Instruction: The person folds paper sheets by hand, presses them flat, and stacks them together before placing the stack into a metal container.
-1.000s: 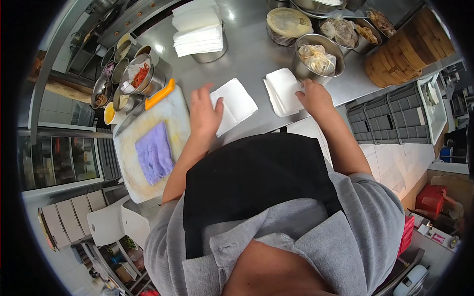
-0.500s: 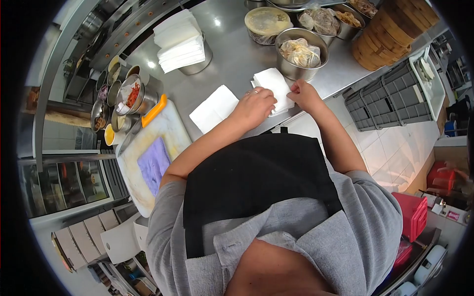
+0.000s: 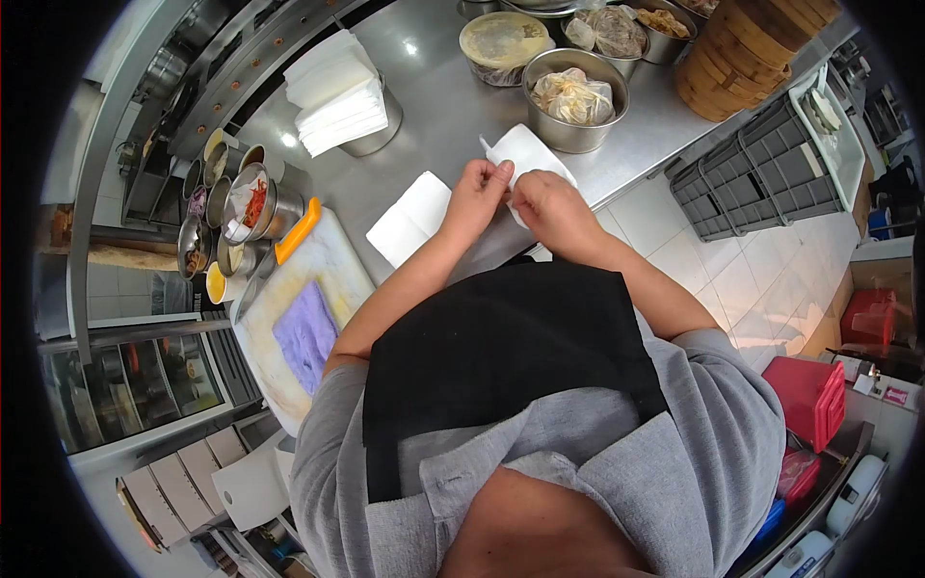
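A folded white paper napkin (image 3: pixel 530 152) lies near the front edge of the steel counter, both hands at its near left side. My left hand (image 3: pixel 476 204) is closed there, thumb and fingers pinching its edge. Close beside it, my right hand (image 3: pixel 551 210) is closed with curled fingers on the same napkin and covers part of it. Left of my left hand lies another white napkin (image 3: pixel 412 214) on the counter. Farther back, a thick stack of white napkins (image 3: pixel 337 91) rests on a round metal container (image 3: pixel 385 133).
Behind the napkin stands a metal pot (image 3: pixel 607 130) with a bagged food inside, near a lidded tub (image 3: pixel 501 43). Bamboo steamers (image 3: pixel 727 77) stand at the right. A knife with an orange handle (image 3: pixel 301 231) and a purple cloth (image 3: pixel 306 332) lie on the cutting board (image 3: pixel 265 361).
My hands have come together at the napkin's left edge. My left hand has gone from lying over the napkin to pinching, and my right hand has moved left and turned over.
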